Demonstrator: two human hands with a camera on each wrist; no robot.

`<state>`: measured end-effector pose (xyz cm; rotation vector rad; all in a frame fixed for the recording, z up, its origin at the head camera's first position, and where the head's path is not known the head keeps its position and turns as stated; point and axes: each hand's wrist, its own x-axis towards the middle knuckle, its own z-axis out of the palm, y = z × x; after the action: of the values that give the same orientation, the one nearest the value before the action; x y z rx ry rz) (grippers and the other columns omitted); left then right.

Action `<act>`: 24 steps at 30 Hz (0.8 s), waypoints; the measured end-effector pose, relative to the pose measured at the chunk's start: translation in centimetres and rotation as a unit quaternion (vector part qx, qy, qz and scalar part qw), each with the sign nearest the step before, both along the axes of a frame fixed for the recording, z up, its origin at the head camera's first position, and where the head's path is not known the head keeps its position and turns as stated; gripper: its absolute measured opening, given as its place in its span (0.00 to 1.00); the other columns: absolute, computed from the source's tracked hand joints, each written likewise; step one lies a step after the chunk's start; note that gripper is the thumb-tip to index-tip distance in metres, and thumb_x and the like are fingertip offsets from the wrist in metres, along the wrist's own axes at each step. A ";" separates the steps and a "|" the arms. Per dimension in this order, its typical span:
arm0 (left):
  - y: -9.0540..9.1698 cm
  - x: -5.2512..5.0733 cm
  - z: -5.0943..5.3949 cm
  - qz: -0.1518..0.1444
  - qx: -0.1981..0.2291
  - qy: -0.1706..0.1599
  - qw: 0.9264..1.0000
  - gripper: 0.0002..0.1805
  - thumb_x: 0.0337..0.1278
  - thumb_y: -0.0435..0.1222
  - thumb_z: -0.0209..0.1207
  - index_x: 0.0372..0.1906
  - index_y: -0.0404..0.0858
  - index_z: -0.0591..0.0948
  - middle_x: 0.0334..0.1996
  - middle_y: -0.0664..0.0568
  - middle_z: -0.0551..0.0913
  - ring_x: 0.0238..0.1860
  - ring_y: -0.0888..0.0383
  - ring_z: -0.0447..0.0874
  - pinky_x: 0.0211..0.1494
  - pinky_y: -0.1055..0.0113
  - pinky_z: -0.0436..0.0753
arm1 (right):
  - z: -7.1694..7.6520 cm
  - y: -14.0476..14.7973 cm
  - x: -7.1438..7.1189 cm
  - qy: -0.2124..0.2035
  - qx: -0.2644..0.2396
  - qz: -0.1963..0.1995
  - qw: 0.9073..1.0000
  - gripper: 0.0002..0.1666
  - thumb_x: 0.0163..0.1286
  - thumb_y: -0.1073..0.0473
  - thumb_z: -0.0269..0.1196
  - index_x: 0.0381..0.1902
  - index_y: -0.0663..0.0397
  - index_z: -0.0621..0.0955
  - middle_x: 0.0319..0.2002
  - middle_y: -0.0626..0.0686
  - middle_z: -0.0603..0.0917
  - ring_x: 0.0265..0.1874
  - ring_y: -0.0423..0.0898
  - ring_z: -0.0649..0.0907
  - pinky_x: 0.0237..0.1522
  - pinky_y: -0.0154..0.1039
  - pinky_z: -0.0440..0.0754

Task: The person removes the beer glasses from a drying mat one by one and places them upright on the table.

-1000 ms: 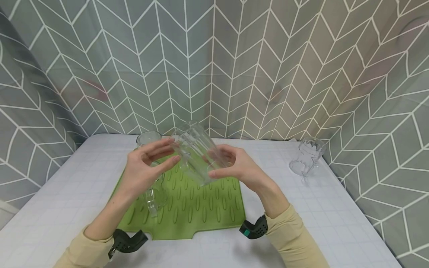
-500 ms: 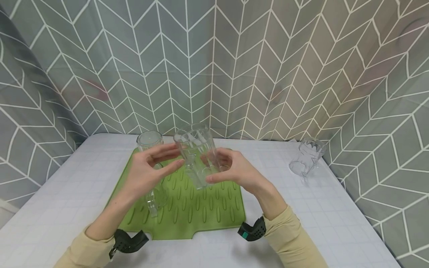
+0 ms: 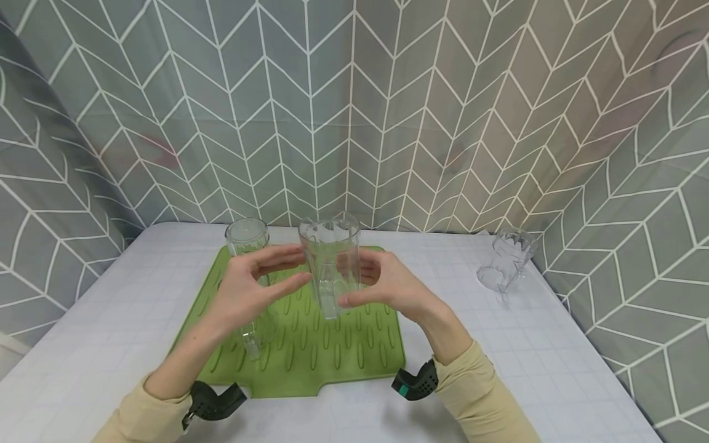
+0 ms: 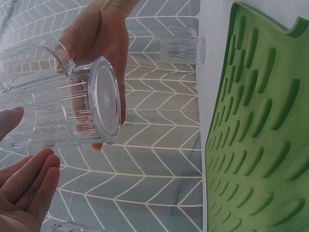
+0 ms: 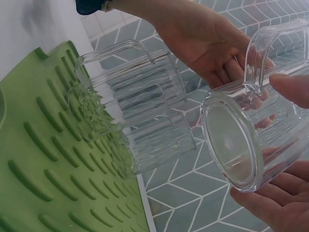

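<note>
A clear glass mug [image 3: 330, 246] is held above the green mat, upright, with its handle towards me. My right hand [image 3: 384, 277] grips its lower right side, the thumb in front and the fingers behind; the right wrist view shows this hand round the glass. At the mug's left is my left hand [image 3: 252, 277], its fingers fairly straight and the tips at the glass near the rim; whether they press on it I cannot tell. Two more glass mugs stand on the mat's left side, a far one [image 3: 247, 231] and a near one [image 3: 252, 341], partly behind my left hand.
The green drying mat [image 3: 354, 357] has raised ridges and lies on a white table [image 3: 443, 394]. Another glass mug [image 3: 506, 258] stands at the far right of the table. A patterned curtain [image 3: 354, 111] closes off the back and both sides.
The held mug has swung from a strong leftward tilt to upright and come down slightly, its handle turning towards me. Both hands have followed with small shifts.
</note>
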<state>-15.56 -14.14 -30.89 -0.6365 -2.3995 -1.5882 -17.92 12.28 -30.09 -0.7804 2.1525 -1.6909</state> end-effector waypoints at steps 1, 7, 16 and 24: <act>0.0 0.0 0.0 0.000 -0.003 0.002 1.000 0.26 0.57 0.41 0.71 0.61 0.42 0.80 0.52 0.54 0.87 0.56 0.49 0.85 0.57 0.71 0.83 | 0.0 0.0 0.0 -0.002 0.000 0.000 1.000 0.41 0.54 0.60 0.77 0.66 0.51 0.75 0.61 0.52 0.81 0.63 0.49 0.79 0.69 0.49 0.74; 0.0 0.0 -0.1 0.002 -0.017 0.005 1.000 0.26 0.58 0.42 0.70 0.62 0.44 0.80 0.52 0.55 0.87 0.56 0.51 0.85 0.60 0.57 0.83 | 0.0 -0.2 0.0 -0.003 0.000 -0.001 1.000 0.39 0.54 0.61 0.76 0.65 0.48 0.76 0.60 0.50 0.82 0.61 0.47 0.80 0.68 0.48 0.75; 0.0 0.0 -0.3 0.001 -0.020 0.006 1.000 0.26 0.56 0.43 0.71 0.61 0.46 0.81 0.53 0.55 0.87 0.57 0.50 0.85 0.61 0.47 0.82 | 0.0 -0.4 0.0 -0.002 -0.001 -0.001 1.000 0.37 0.56 0.64 0.75 0.64 0.48 0.77 0.60 0.51 0.81 0.61 0.47 0.80 0.67 0.50 0.75; 0.1 -0.1 -0.5 0.005 -0.031 0.006 0.999 0.26 0.55 0.45 0.72 0.60 0.50 0.81 0.53 0.56 0.87 0.56 0.54 0.85 0.62 0.46 0.81 | 0.0 -0.5 0.1 -0.003 -0.010 0.002 1.000 0.37 0.57 0.65 0.74 0.65 0.50 0.76 0.60 0.52 0.81 0.59 0.49 0.81 0.65 0.47 0.78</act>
<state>-15.63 -14.06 -31.35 -0.6430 -2.4481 -1.5063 -17.85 11.80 -30.13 -0.7844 2.1311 -1.7128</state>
